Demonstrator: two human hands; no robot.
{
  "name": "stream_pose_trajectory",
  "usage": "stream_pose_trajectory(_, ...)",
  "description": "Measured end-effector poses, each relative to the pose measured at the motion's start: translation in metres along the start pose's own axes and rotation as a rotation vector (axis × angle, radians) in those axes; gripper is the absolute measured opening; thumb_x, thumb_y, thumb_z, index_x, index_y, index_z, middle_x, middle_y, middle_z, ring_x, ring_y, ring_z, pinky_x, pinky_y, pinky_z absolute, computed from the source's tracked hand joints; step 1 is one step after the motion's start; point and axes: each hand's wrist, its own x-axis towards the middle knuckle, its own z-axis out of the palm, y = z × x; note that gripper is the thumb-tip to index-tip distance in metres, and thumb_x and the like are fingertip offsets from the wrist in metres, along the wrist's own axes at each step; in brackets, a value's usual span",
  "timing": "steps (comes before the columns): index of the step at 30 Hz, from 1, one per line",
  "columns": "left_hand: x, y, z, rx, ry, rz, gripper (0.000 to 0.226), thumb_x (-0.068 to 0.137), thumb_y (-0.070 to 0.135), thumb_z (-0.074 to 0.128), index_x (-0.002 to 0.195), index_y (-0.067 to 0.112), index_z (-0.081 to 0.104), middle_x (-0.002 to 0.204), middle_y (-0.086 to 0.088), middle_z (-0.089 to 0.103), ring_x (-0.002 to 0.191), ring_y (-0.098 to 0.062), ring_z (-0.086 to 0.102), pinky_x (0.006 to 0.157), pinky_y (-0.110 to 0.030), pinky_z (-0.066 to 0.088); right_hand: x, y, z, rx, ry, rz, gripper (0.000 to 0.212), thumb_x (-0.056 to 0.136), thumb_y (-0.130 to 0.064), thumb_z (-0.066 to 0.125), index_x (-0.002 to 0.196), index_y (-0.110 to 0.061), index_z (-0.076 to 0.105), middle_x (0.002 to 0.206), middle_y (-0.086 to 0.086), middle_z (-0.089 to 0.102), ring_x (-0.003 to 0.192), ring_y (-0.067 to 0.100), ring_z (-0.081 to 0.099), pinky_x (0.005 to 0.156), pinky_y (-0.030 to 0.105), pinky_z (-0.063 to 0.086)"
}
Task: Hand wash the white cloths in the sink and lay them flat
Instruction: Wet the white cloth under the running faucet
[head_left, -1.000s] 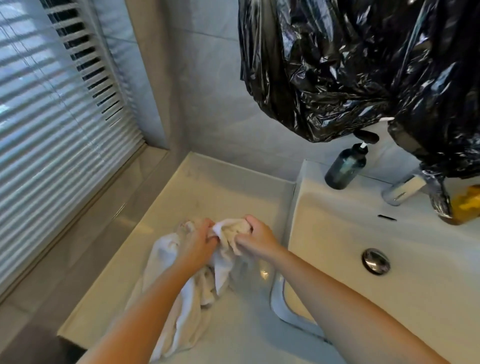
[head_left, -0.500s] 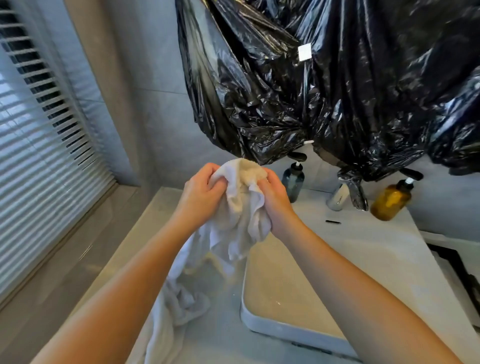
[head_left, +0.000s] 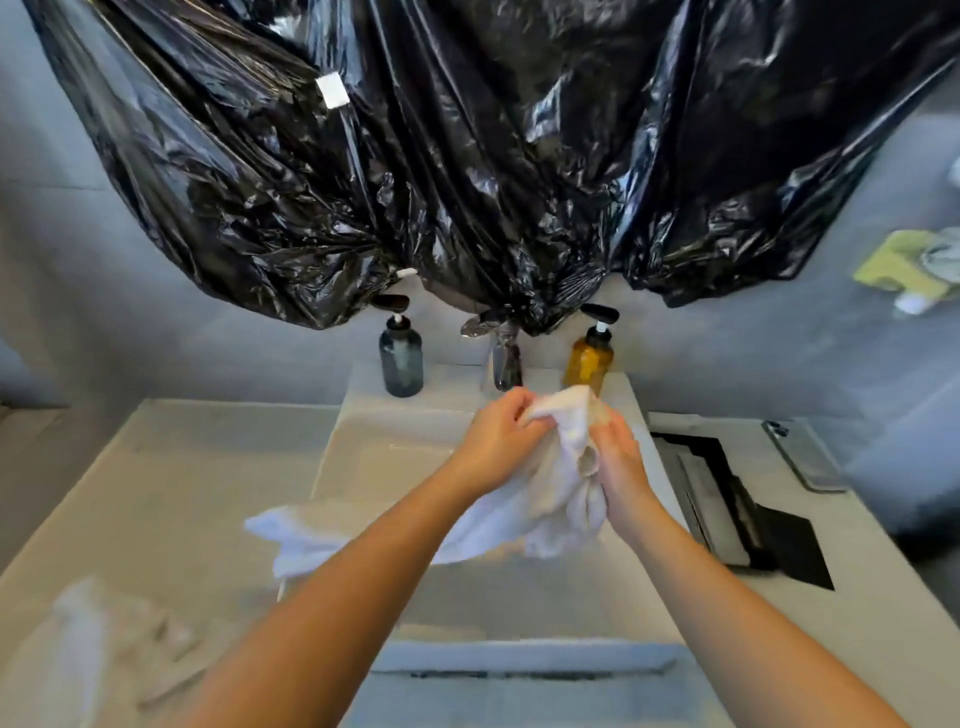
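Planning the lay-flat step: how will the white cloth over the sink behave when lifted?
Likely floppy: the white cloth sags in folds below the left hand and right hand. Probably light: gripping its bunched top carries it.

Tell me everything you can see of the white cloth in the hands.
The white cloth looks like soft terry fabric, crumpled and bunched at its top, where the left hand and right hand grip it. It hangs above the sink, one loose end trailing left toward the counter. Whether it is wet cannot be told.
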Motion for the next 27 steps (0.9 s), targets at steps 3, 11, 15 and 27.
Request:
stream_pose_trajectory(3, -0.006, -0.05, 0.022, 0.084, -0.094, -0.15, 0.022, 0.096, 0.023, 0.06, 0.117, 0.017, 0.059, 0.103, -0.001, 0.065, 0.094, -0.019, 0.06, 0.072, -0.023, 0.044, 0.012, 0.045, -0.033, -0.2, -0.089, 0.057, 0.028, 0.082, -0.019, 0.056, 0.11, -0.017, 0.059, 0.098, 0.002, 0.065, 0.095, 0.024, 0.063, 0.072, 0.025, 0.05)
stream_pose_trajectory(11, -0.049, -0.16, 0.007, 0.987, -0.523, -0.445, 0.094, 0.081, 0.056, 0.07, 0.153, 0.031, 0.015, 0.15, -0.008, 0.031, 0.137, -0.033, 0.033, 0.109, -0.056, 0.031, 0.035, 0.098, -0.026, -1.089, -0.572, 0.036, 0.084, 0.075, -0.05, 0.068, 0.151, -0.042, 0.033, 0.164, 0.0, 0.012, 0.146, 0.031, 0.027, 0.111, 0.041, 0.036)
stream_pose_trajectory(15, -0.031, -0.155, 0.013, 0.661, -0.274, -0.352, 0.04, 0.096, 0.028, 0.058, 0.135, 0.021, 0.051, 0.127, -0.008, 0.054, 0.118, -0.028, 0.052, 0.095, -0.034, 0.043, 0.036, 0.099, -0.025, -1.281, -0.458, 0.02, 0.044, 0.092, -0.033, 0.063, 0.134, -0.033, 0.051, 0.138, 0.002, 0.043, 0.105, 0.024, 0.056, 0.087, 0.032, 0.048)
stream_pose_trajectory(27, -0.026, -0.213, 0.033, 0.986, -0.384, -0.232, 0.093, 0.09, 0.051, -0.03, 0.154, 0.023, 0.03, 0.162, -0.009, 0.023, 0.149, -0.032, 0.022, 0.112, -0.063, 0.025, 0.102, -0.042, 0.09, -1.086, -0.307, -0.751, 0.053, 0.098, -0.019, 0.062, 0.147, -0.008, 0.045, 0.156, 0.012, 0.04, 0.149, 0.033, 0.028, 0.122, 0.05, 0.019)
